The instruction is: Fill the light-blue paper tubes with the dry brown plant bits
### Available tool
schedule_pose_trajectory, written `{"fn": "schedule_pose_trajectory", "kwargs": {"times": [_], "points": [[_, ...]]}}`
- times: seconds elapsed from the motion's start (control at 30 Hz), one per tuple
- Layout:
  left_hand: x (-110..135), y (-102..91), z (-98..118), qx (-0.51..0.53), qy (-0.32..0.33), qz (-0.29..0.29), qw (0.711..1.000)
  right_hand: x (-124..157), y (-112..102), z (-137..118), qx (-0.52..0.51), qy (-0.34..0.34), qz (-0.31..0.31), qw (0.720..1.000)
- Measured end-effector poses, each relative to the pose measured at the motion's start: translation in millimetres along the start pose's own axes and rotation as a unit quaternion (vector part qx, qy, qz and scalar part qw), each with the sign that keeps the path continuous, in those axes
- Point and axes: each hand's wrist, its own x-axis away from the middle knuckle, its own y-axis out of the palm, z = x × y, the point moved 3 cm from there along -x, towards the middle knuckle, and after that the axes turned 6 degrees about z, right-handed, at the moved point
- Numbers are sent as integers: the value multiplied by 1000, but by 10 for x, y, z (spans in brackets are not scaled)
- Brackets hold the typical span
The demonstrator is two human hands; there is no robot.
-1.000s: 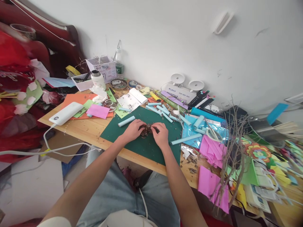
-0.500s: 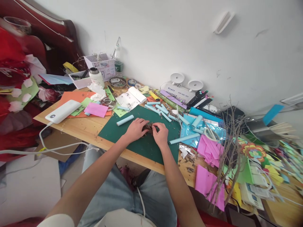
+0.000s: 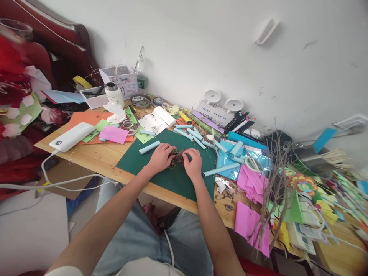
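Holding a brown clump over the middle of a green mat.
The left hand curls its fingers against the clump's left side; the right hand pinches the right end between thumb and fingertips. A blue tube lies just beside the left hand, with more tubes beyond both. The worktop carries the mat, a white device at left and pink paper near bare twigs at right.
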Motion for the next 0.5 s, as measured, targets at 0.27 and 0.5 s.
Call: {"fn": "schedule_pose_trajectory", "kwargs": {"times": [0.27,0.5], "points": [[-36,11,88,33,32,6,999,9,29,12,-40,-17,-23,999],[-30,101,185,6,-15,50,999,29,42,-61,27,-39,-15,999]]}}
